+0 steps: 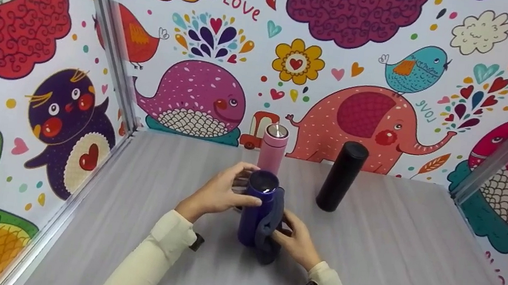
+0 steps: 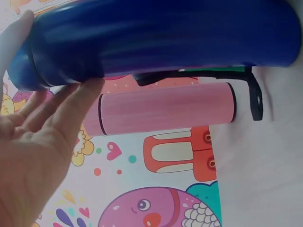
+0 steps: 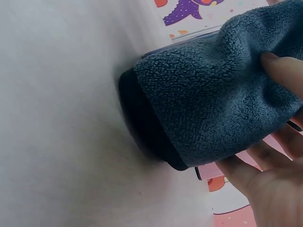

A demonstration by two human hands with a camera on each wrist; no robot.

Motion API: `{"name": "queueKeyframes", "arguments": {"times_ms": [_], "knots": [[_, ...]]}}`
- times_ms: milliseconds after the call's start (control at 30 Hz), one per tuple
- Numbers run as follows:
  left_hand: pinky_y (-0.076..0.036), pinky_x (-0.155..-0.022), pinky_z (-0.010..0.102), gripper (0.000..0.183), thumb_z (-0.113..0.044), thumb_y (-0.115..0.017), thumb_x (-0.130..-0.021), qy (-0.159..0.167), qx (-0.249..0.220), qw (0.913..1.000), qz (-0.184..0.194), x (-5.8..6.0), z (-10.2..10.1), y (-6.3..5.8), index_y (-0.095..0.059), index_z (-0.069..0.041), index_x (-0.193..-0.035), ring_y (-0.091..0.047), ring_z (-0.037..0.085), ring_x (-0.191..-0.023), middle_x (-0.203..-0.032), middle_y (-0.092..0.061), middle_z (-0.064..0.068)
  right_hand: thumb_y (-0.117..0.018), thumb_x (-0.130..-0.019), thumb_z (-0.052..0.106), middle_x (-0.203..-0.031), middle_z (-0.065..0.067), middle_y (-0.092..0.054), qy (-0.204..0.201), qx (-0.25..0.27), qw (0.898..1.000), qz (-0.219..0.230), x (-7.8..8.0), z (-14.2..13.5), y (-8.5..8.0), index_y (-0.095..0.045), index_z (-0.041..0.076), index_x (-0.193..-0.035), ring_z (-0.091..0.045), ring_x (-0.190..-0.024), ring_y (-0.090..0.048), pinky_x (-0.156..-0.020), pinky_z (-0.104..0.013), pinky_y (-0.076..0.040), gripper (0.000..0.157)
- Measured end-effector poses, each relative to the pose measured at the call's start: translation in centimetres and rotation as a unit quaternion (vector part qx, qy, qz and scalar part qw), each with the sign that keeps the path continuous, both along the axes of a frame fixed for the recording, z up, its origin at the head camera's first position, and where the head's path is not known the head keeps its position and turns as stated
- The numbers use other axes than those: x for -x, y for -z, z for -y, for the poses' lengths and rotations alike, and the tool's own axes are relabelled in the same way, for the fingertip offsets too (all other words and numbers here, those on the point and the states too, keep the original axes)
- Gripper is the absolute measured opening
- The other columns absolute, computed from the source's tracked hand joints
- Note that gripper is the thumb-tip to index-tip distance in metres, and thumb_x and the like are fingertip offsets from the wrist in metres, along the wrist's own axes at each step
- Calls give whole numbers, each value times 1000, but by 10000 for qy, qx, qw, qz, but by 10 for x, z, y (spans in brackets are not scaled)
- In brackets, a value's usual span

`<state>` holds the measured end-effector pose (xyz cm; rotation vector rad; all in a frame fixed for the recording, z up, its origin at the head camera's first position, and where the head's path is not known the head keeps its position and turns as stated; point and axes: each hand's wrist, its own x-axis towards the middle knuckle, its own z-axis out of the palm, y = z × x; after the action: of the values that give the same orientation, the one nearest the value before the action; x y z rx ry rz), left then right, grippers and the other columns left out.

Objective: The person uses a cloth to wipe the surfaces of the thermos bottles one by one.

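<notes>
Grey worktop (image 1: 388,275), cartoon-printed walls (image 1: 227,81)
Before a pink bottle (image 1: 272,157), a blue bottle (image 1: 248,224) is grasped near its top by the left grip (image 1: 218,192); a grey cloth (image 1: 268,226) is held against it by the right grip (image 1: 301,242).

The blue bottle (image 1: 249,224) is cylindrical, smooth and a little shiny, with its lid on; it stands upright on the surface (image 1: 388,270). Along its side there is the cloth (image 3: 189,99), grey-blue, fluffy and creased, having a black band at its lower end.
</notes>
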<state>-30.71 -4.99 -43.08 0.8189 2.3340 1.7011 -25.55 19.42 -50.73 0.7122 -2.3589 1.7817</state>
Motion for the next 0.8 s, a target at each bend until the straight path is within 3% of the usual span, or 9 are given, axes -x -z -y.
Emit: {"name": "queueKeyframes", "arguments": {"times_ms": [167, 333, 567, 800], "knots": [[-56, -90, 41, 71, -38, -85, -81, 10, -167, 9998, -101, 1, 3, 6, -54, -25, -143, -59, 28, -119, -129, -56, 5, -70, -90, -7, -128, -21, -61, 59, 170, 9998, -128, -1, 3, -9, -56, -10, -132, -26, -118, -59, -95, -49, -51, 45], [-51, -98, 38, 74, -44, -82, -82, -66, 136, 9991, -390, 3, 5, 8, -51, -30, -147, -56, 24, -120, -126, -54, 3, -69, -90, -8, -126, -20, -62, 132, 340, 9988, -322, -1, 4, -28, -56, -10, -131, -23, -116, -60, -94, -52, -51, 44], [-49, -100, 38, 73, -32, -80, -87, 16, -190, 9988, -445, -1, 6, 8, -46, -11, -149, -59, 24, -120, -133, -59, 5, -70, -89, -9, -120, -17, -64, 342, 434, 9960, -703, 0, 8, -53, -56, -10, -132, -20, -112, -61, -90, -48, -54, 45], [-47, -102, 37, 77, -45, -79, -85, -14, 74, 9987, -506, -5, -8, 7, -48, -14, -149, -56, 23, -125, -140, -56, 3, -68, -87, -13, -124, -23, -62, 378, 561, 9920, -1066, -2, 7, -69, -54, -12, -133, -19, -113, -60, -90, -42, -55, 48]]}}
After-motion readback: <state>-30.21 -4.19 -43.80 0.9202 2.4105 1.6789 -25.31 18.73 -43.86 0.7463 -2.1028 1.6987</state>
